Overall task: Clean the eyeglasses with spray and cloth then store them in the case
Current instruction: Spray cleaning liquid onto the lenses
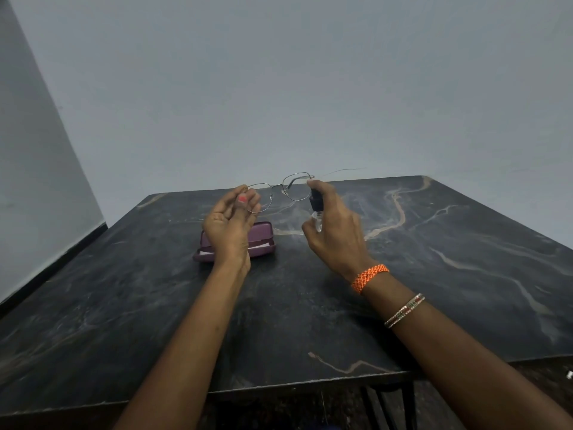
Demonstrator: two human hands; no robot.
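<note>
Thin metal-framed eyeglasses (288, 187) are held up above the dark marble table (310, 305), temples unfolded. My left hand (231, 226) pinches the frame at its left lens. My right hand (336, 231) grips a small clear spray bottle (317, 212) with a black nozzle, index finger on top, right beside the right lens. A purple eyeglass case (263, 240) lies open on the table behind my left hand, with something white, perhaps a cloth, inside; the hand hides most of it.
The table's back edge meets a plain grey wall (279, 88). Its front edge (310, 383) is close to me, with dark chair parts below it. My right wrist wears an orange band and bangles.
</note>
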